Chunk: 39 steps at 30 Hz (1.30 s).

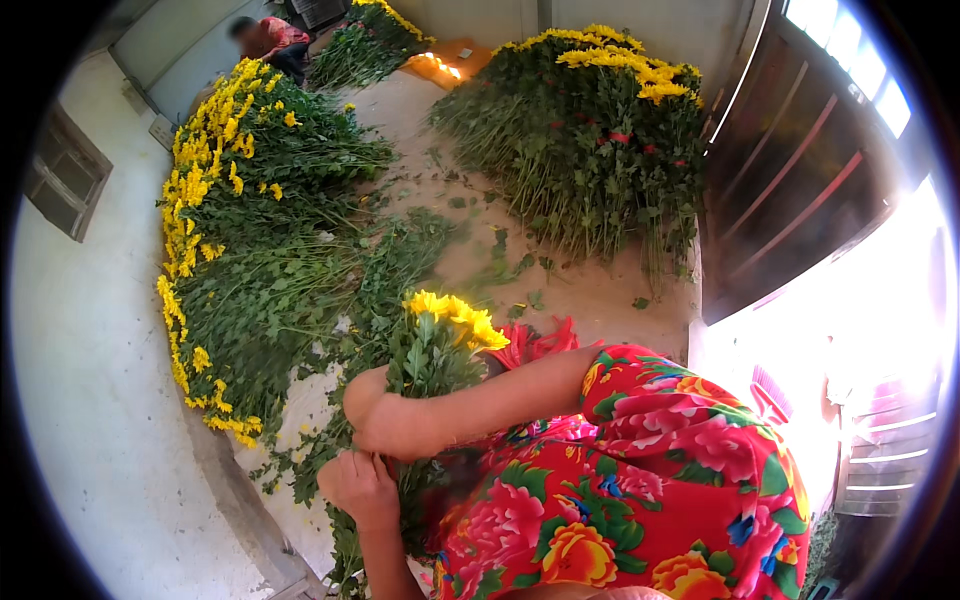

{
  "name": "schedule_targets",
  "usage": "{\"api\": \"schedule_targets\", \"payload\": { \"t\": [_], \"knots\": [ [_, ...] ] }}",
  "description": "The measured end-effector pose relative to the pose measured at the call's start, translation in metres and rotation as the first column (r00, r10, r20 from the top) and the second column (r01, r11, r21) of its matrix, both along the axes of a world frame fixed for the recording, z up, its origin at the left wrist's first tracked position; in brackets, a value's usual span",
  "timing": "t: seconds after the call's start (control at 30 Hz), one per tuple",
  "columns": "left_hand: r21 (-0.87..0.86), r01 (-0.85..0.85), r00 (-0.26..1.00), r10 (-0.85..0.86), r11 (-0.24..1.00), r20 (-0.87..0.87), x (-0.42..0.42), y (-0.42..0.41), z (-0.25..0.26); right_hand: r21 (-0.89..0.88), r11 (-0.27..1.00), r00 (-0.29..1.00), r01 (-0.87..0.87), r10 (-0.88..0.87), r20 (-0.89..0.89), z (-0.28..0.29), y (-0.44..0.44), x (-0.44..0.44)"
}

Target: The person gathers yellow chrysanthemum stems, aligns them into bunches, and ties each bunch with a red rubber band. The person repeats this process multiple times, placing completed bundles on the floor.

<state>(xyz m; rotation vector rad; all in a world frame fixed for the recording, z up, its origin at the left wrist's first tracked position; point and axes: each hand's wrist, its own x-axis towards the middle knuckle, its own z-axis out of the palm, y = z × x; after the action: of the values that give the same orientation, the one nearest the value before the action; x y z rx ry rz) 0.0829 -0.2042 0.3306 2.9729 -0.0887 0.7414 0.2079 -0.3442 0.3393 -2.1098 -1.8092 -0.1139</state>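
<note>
A bunch of yellow chrysanthemums (457,319) stands close against the red floral garment, blooms up, its leafy stems running down behind my forearm. My right hand (379,420) is bent around the near side of this bunch, its fingers mostly hidden. Just below it, my left hand (360,484) has its fingers curled and pinched together against the stems. A thin red tie (390,466) shows beside the left fingertips; its ends are hidden. Several loose red ties (555,341) lie just beyond my right forearm, near the blooms.
A long pile of cut chrysanthemums (277,277) lies along the white wall at left. Bundles with red ties (600,150) stand at the upper right, more stems (360,52) at the back. Another person (281,41) crouches there. Leaves litter the floor (480,255); a dark door (795,150) is at right.
</note>
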Motion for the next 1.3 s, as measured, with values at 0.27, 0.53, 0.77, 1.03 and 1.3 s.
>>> {"api": "schedule_targets", "payload": {
  "t": [0.27,0.53,0.77,1.03,1.3],
  "knots": [
    [-0.052,0.034,0.932,-0.051,0.998,-0.359,-0.039,-0.006,0.000,-0.073,0.995,0.993,0.067,-0.074,-0.094,-0.017,-0.001,-0.003],
    [-0.147,0.001,0.965,-0.040,0.989,-0.259,-0.022,-0.012,0.005,0.415,0.901,0.941,0.126,0.024,-0.338,-0.015,-0.040,0.000],
    [-0.731,-0.066,0.833,-0.367,0.679,-0.415,0.026,-0.014,0.049,0.216,0.958,0.744,0.190,0.003,-0.668,-0.043,-0.098,-0.030],
    [-0.706,0.479,0.649,-0.752,0.522,-0.116,0.145,-0.121,0.134,0.575,0.202,0.542,0.792,0.200,-0.816,0.062,-0.150,0.051],
    [-0.625,0.129,0.897,-0.359,0.770,-0.258,0.154,-0.042,0.094,0.706,-0.123,0.666,0.697,-0.251,-0.702,0.155,-0.456,0.156]
  ]
}}
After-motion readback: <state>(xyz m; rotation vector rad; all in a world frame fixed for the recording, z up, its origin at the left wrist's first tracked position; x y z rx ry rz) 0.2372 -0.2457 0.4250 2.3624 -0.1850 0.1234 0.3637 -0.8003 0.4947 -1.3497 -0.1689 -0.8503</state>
